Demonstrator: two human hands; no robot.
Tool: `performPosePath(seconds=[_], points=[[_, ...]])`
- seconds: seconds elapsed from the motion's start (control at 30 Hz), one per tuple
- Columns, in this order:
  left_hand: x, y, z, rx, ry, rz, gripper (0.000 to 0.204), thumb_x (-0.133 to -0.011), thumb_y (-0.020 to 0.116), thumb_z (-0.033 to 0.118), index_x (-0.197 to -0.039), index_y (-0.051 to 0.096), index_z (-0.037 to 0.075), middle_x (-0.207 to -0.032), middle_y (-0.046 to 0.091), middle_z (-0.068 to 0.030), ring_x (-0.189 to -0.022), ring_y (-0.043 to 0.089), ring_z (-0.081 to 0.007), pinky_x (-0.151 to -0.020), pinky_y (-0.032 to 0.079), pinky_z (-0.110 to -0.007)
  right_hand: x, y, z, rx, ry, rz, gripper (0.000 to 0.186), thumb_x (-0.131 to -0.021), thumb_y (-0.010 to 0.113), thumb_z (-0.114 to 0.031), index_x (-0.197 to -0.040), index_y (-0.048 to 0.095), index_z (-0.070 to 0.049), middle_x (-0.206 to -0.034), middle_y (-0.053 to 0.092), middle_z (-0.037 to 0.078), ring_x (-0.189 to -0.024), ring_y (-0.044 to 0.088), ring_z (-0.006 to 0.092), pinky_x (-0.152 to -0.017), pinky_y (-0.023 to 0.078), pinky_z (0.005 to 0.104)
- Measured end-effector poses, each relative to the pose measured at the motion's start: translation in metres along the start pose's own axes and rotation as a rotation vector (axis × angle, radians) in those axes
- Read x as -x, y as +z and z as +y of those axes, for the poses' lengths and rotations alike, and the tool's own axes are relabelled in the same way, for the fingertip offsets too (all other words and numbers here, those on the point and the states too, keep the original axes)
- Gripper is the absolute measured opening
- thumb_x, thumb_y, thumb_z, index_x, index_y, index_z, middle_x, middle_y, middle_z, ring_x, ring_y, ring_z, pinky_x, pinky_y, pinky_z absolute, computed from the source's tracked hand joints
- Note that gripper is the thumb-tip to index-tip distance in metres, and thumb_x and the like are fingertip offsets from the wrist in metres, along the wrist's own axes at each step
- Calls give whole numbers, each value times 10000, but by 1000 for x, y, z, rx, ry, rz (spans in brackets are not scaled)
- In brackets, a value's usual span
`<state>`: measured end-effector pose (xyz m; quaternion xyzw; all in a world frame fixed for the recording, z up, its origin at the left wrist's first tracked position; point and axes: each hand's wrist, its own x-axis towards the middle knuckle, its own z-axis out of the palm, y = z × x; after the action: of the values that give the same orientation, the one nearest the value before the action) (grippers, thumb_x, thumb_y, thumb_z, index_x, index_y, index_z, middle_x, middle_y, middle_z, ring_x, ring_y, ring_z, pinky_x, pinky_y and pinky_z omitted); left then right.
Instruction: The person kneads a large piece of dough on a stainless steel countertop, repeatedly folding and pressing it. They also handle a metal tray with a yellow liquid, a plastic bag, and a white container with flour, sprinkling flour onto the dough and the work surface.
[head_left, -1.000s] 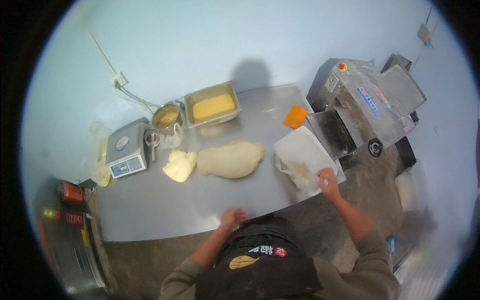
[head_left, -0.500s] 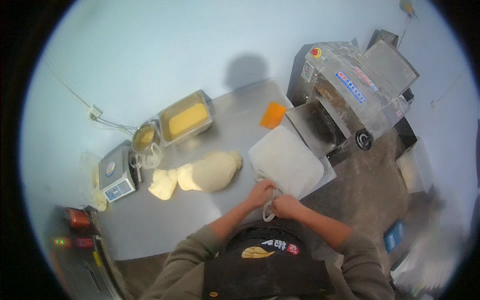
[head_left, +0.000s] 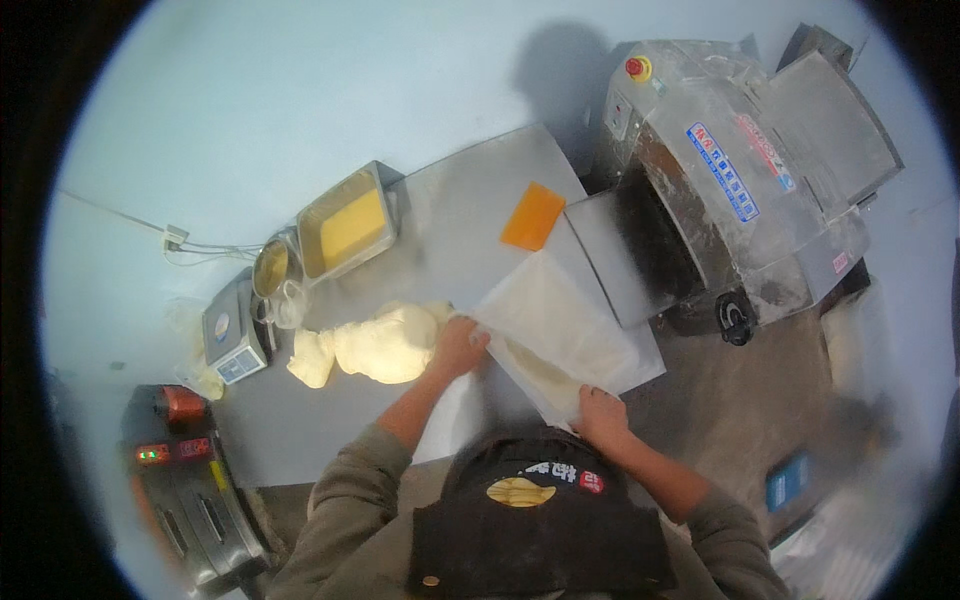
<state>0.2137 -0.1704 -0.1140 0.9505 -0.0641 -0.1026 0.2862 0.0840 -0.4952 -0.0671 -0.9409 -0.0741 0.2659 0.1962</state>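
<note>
My left hand (head_left: 460,345) grips the left corner of a translucent white plastic bag (head_left: 565,315), beside the dough. My right hand (head_left: 602,414) pinches the bag's near edge at the front of the steel table (head_left: 280,435). The bag lies spread at a slant, with a pale beige area showing along its near side; I cannot make out what that is. Left of it rests a large cream dough mass (head_left: 385,340), with a smaller lump (head_left: 310,360) at its left end. An orange scraper (head_left: 532,215) lies flat just beyond the bag.
A steel dough machine (head_left: 730,180) adjoins the table's right end. Along the back stand a pan (head_left: 310,230) with a yellow block, a round pot (head_left: 270,268) and a scale (head_left: 228,330). An orange-topped appliance (head_left: 185,405) sits low left; a blue object (head_left: 787,482) lies low right.
My hands were close together at the table's front half a second ago; now they are apart, the left moved up and left, stretching the bag between them. The camera's view has shifted slightly.
</note>
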Motion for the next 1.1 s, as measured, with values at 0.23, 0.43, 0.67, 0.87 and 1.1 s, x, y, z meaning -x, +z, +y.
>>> performPosePath(seconds=[0.23, 0.43, 0.67, 0.87, 1.1], points=[[-59, 0, -33, 298, -156, -218, 730, -904, 735, 372, -1483, 485, 4, -1468, 550, -219, -1363, 522, -342, -1136, 407, -433, 6, 30, 36, -275, 9, 246, 481, -754, 814, -188, -1095, 538, 7, -1095, 605, 235, -1094, 597, 437, -917, 503, 497], [-22, 59, -13, 118, -203, 365, 680, -820, 800, 308, -1345, 547, -43, -1220, 625, -242, -1130, 614, -317, -1001, 474, -433, -13, 54, 69, -465, 80, 521, 338, -825, 687, -93, -1089, 520, 36, -1141, 560, 282, -1132, 545, 493, -998, 450, 526], [11, 90, 5, 445, -596, 439, 422, -773, 782, 218, -1035, 601, -59, -1016, 647, -195, -1009, 631, -364, -896, 489, -451, -49, 64, 89, -402, 238, 610, 377, -874, 588, -42, -1232, 534, 63, -1215, 551, 309, -1155, 522, 518, -1031, 420, 535], [10, 88, 13, 928, -886, 303, 367, -857, 732, 220, -1111, 637, -29, -1004, 699, -164, -949, 683, -323, -816, 544, -447, -10, 66, 63, -616, 189, 741, 387, -902, 612, -71, -1270, 565, 40, -1154, 599, 236, -1035, 620, 408, -941, 487, 446], [25, 120, 41, 1318, -985, -296, 481, -1028, 531, 253, -1431, 439, 9, -1259, 633, -168, -998, 690, -301, -875, 605, -450, 22, 109, 49, -615, 160, 656, 385, -910, 656, -114, -1266, 556, -6, -1007, 665, 201, -989, 669, 331, -900, 517, 411]])
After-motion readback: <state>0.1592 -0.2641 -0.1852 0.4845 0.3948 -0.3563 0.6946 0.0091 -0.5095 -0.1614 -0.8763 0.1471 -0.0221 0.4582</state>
